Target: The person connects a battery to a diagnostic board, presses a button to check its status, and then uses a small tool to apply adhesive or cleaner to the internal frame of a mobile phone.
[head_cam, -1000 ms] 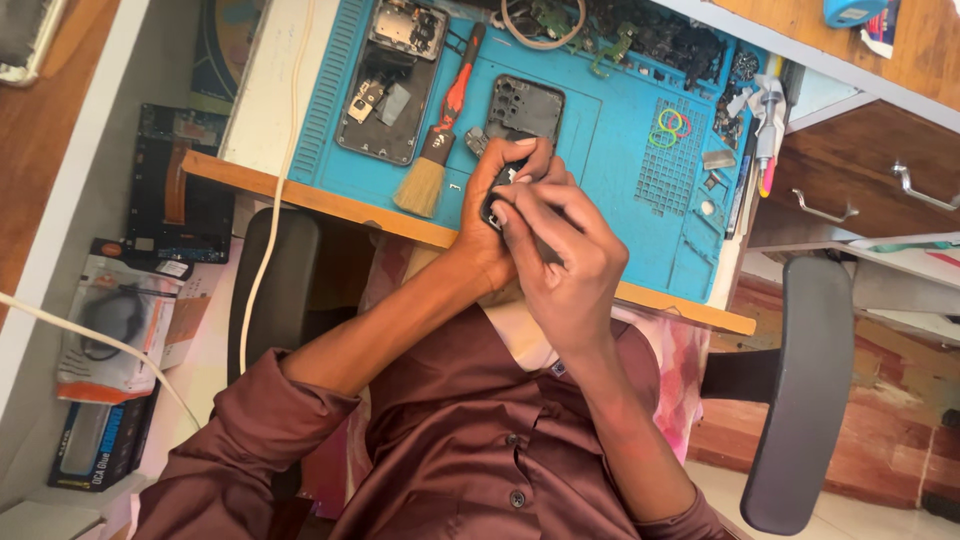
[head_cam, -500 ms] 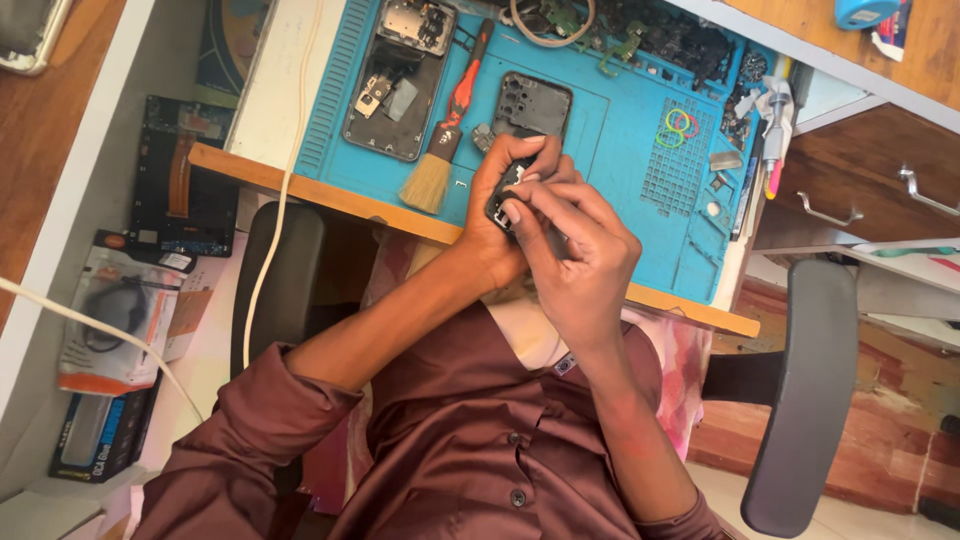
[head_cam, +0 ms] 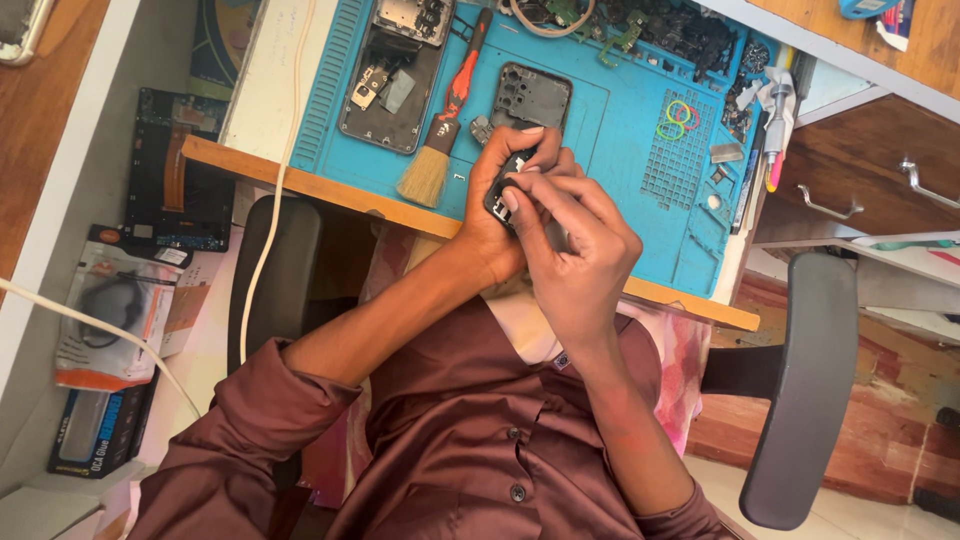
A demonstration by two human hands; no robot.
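Head view, looking down over the person's chest to the table [head_cam: 300, 185] edge. Landmark for all positions: blue work mat [head_cam: 620, 130] lying on the table.

Left hand [head_cam: 500, 215] sits at the near edge of the mat, fingers curled around a small dark phone part [head_cam: 503, 192]; thumb and fingers are closed on it from the side. Right hand [head_cam: 575, 245] lies just beside and partly over the left, fingertips [head_cam: 512, 198] pinched together on the same part from the near side. Both hands touch each other. The part is held just above the mat's near edge, between the two hands; most of it is hidden, so its exact kind cannot be told.

On the mat, beyond the hands: a dark phone frame [head_cam: 532, 98] with camera cut-outs, lying flat, just beyond the left fingertips. Farther toward the mat's far corner, an opened phone body [head_cam: 385, 85], flat. Between those two, a brush [head_cam: 445, 125] with red handle and pale bristles, bristles toward the near edge. Coloured rubber rings [head_cam: 677, 115] rest on the mat's gridded section. A heap of small dark parts [head_cam: 670, 30] lies along the mat's far edge.

Off the mat: white cable [head_cam: 268, 200] running over the table's edge.
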